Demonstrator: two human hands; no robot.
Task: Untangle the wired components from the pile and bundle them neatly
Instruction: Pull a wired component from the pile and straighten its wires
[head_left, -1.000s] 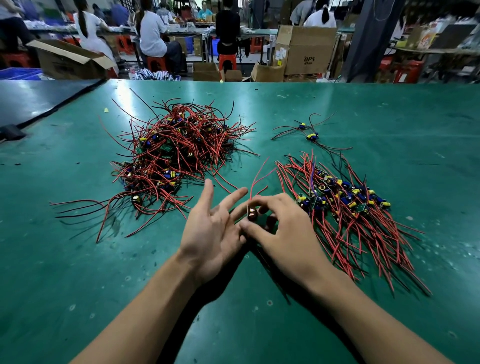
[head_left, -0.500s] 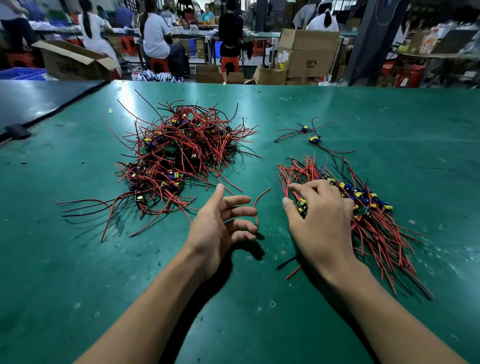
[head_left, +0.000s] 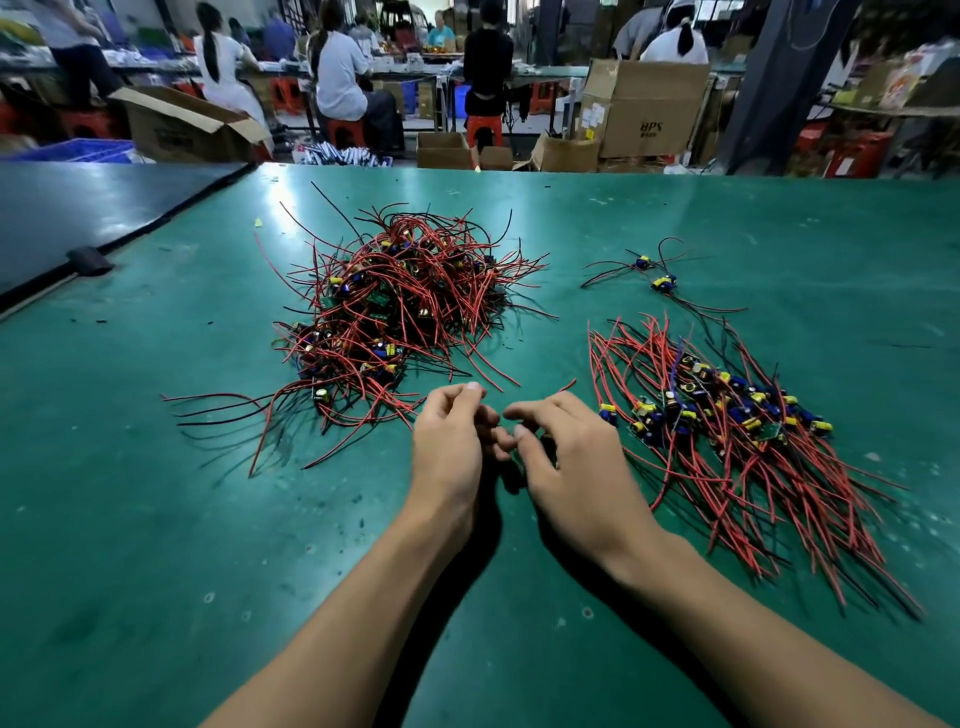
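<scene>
A tangled pile (head_left: 400, 306) of red and black wires with small blue and yellow components lies left of centre on the green table (head_left: 156, 519). On the right lies a straightened bundle (head_left: 727, 441), its components lined up and its wires fanned toward me. My left hand (head_left: 452, 447) and my right hand (head_left: 566, 462) hover side by side between the two heaps, fingertips nearly touching. Both have loosely curled fingers with nothing visibly in them. One loose red wire (head_left: 566, 385) pokes out from behind my right hand's knuckles.
Two separate wired components (head_left: 657, 273) lie at the back right of the table. A dark mat (head_left: 78, 218) with a black clip (head_left: 89, 260) borders the table's left side. Cardboard boxes (head_left: 644, 109) and seated people (head_left: 343, 83) are beyond the far edge.
My right hand has come off the right bundle and moved left to the centre. My left hand curled its fingers and shifted to meet it. The component held a second ago is out of my hands.
</scene>
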